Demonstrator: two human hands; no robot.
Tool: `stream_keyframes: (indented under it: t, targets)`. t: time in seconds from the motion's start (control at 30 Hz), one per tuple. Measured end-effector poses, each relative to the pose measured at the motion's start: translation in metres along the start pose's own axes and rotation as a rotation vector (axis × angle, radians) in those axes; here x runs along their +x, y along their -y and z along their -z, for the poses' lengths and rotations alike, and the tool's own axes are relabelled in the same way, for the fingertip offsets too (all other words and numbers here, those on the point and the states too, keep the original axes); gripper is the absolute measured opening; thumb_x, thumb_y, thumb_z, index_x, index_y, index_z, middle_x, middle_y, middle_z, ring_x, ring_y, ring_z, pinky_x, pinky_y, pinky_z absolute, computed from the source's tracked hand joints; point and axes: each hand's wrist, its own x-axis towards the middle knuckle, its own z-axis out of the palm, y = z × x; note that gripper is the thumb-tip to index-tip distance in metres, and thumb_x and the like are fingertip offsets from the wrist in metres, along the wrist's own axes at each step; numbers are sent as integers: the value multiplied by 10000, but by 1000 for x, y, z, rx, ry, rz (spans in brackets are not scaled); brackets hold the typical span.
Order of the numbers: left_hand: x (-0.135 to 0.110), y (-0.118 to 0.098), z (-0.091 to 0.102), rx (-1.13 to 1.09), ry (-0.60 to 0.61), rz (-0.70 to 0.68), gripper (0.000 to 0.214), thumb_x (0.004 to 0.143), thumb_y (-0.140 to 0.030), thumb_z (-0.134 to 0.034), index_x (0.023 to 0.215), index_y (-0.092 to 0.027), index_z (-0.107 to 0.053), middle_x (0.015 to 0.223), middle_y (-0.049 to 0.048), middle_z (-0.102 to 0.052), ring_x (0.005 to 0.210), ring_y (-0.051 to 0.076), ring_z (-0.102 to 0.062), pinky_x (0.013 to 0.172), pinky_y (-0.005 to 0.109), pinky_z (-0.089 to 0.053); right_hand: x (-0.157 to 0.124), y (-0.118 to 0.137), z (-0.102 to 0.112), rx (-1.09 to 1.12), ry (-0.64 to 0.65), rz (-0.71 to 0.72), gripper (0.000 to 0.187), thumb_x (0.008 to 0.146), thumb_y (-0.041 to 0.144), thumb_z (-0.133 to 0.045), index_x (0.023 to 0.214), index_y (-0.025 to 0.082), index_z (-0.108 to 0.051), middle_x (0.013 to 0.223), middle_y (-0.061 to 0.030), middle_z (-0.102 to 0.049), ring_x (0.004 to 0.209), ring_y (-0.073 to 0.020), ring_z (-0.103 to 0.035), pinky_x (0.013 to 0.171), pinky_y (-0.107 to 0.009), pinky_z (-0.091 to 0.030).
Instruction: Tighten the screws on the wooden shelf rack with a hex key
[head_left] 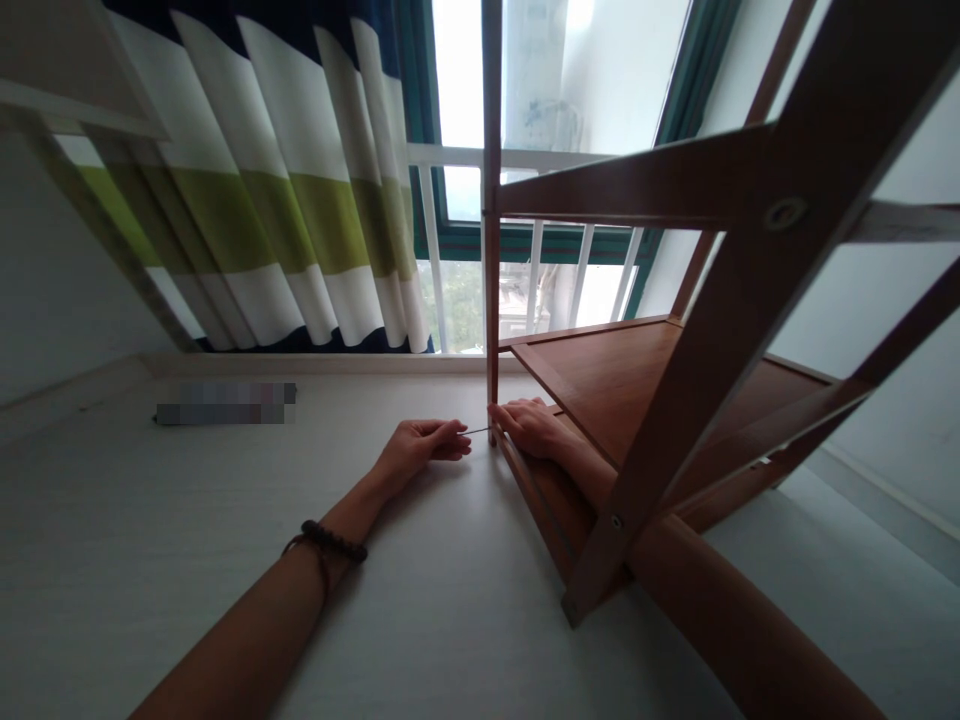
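Observation:
A brown wooden shelf frame [600, 370] lies on its side on a pale floor [225, 520], its legs and rails reaching toward me. My left hand [420, 447] rests on the floor with fingers curled, pinching a thin metal tool [478, 431] whose tip points at the foot of the upright post [492, 300]. My right hand [529, 425] reaches through the frame and grips the lower rail at that same corner. A dark bead bracelet [330, 542] circles my left wrist.
A striped white, green and navy curtain [285, 200] hangs at the left of a window [540, 120] with white railing bars. A blurred flat object [225, 402] lies on the floor at the left. A white wall stands at the right.

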Motion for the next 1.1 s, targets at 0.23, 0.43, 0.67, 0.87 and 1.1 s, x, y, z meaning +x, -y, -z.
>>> stream_keyframes:
  t: [0.23, 0.43, 0.67, 0.87, 1.1]
  targets:
    - [-1, -3, 3, 33, 107, 53, 518, 685, -378, -733, 1112, -113, -604, 877, 129, -735, 796, 212, -703, 599, 250, -562, 1, -1, -1, -10, -1, -1, 522, 989, 340, -224, 699, 140, -608, 807, -67, -638, 782, -146, -557, 795, -279, -346]
    - [0, -2, -2, 124, 94, 41, 378, 647, -379, -750, 879, -91, -675, 811, 121, -730, 671, 209, -695, 365, 192, -465, 4, -9, -5, -35, -20, 33, 566, 985, 390, -191, 722, 143, -627, 811, -56, -638, 729, -127, -524, 753, -266, -340]
    - [-1, 3, -7, 162, 1, -3, 378, 747, -420, -650, 949, -101, -675, 469, 3, -624, 333, 113, -541, 291, 179, -395, 4, -7, -4, -38, -21, 41, 578, 988, 378, -177, 745, 138, -643, 801, -51, -641, 739, -123, -536, 742, -243, -331]
    - [2, 1, -8, 89, 51, -7, 391, 772, -434, -616, 894, -65, -661, 962, 169, -708, 725, 196, -696, 547, 256, -565, 0, -3, -1, -25, 3, 24, 539, 990, 345, -215, 737, 122, -635, 815, -62, -641, 756, -128, -542, 758, -255, -337]
    - [3, 5, -9, 89, -23, -48, 420, 726, -399, -685, 1004, -97, -597, 781, 106, -720, 554, 186, -672, 404, 243, -514, 0, -3, 0, -5, 12, 26, 540, 994, 341, -216, 731, 117, -631, 800, -64, -628, 774, -124, -542, 784, -265, -340]
